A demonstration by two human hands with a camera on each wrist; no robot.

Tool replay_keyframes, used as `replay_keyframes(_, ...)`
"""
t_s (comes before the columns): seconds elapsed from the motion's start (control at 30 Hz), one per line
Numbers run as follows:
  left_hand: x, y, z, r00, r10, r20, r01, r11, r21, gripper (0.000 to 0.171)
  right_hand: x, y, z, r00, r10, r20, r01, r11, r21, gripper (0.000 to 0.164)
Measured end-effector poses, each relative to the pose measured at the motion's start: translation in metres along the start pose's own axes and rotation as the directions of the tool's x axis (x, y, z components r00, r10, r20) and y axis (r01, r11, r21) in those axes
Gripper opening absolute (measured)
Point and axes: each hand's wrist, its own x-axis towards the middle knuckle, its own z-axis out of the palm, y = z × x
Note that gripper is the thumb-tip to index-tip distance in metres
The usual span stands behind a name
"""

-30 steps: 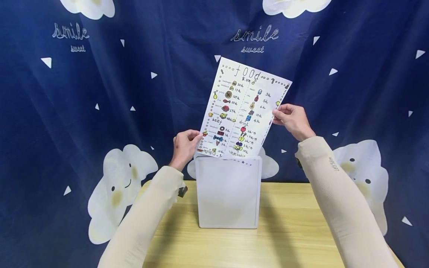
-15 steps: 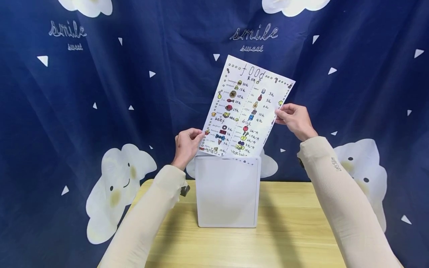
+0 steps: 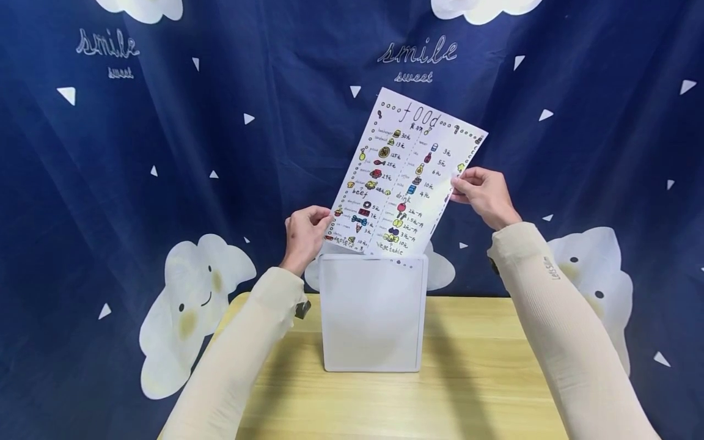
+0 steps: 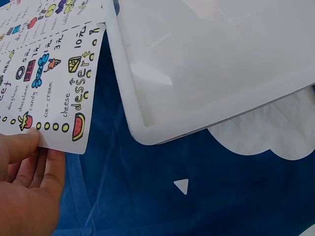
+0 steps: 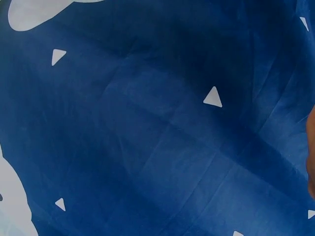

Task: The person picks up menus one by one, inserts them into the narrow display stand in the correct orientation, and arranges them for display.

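Note:
A white paper menu (image 3: 407,177), headed "food" with small coloured drawings and prices, is held up, tilted to the right. My left hand (image 3: 304,237) pinches its lower left edge; in the left wrist view the thumb (image 4: 22,146) lies on the printed face with fingers behind. My right hand (image 3: 486,194) pinches the right edge about halfway down. Below stands an upright white rectangular board (image 3: 371,315) with a rounded frame. The menu's lower right part meets the board's top edge, and a few printed dots show just inside it. Only a sliver of the right hand appears in the right wrist view.
The board stands on a light wooden table (image 3: 473,348). Behind hangs a dark blue curtain (image 3: 308,153) with clouds, white triangles and "smile sweet" lettering; it fills most of the right wrist view (image 5: 157,123).
The menu has shifted slightly to the right in the head view and tilts a little more. Both hands keep their grip on its edges. The board has stayed in place.

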Motion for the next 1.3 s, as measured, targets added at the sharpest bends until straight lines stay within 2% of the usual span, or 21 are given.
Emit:
replay_keyframes(0.23, -0.004, 0.006, -0.001, 1.0, -0.002, -0.002, 0.002, 0.998, 0.058, 0.009, 0.003, 0.007, -0.003, 0.999, -0.021, 0.028, 0.021, 0.999, 0.025, 0.026)
replay_keyframes(0.43, -0.005, 0.013, -0.003, 1.0, 0.025, -0.005, -0.024, 0.995, 0.094, 0.01, 0.006, 0.01, -0.005, 0.999, -0.041, 0.02, 0.04, 0.998, 0.042, 0.026)
replay_keyframes(0.67, -0.007, 0.013, -0.003, 1.0, -0.018, 0.015, 0.016, 0.99, 0.142, 0.011, 0.008, 0.016, -0.003, 0.999, -0.033, 0.033, 0.031, 0.998, 0.046, 0.026)
replay_keyframes(0.83, -0.008, 0.013, -0.004, 1.0, -0.012, 0.01, 0.01, 0.989, 0.146, 0.012, 0.009, 0.016, -0.001, 0.998, -0.058, 0.027, 0.055, 0.995, 0.087, 0.025)
replay_keyframes(1.07, -0.009, 0.008, -0.005, 0.998, -0.069, 0.012, 0.066, 0.988, 0.143, 0.014, 0.009, 0.01, 0.003, 0.997, -0.065, 0.042, 0.06, 0.993, 0.106, 0.025)
replay_keyframes(1.3, -0.008, 0.004, -0.005, 0.997, -0.072, 0.026, 0.067, 0.987, 0.143, 0.013, 0.009, 0.005, 0.009, 0.995, -0.075, 0.061, 0.073, 0.997, 0.038, 0.024)
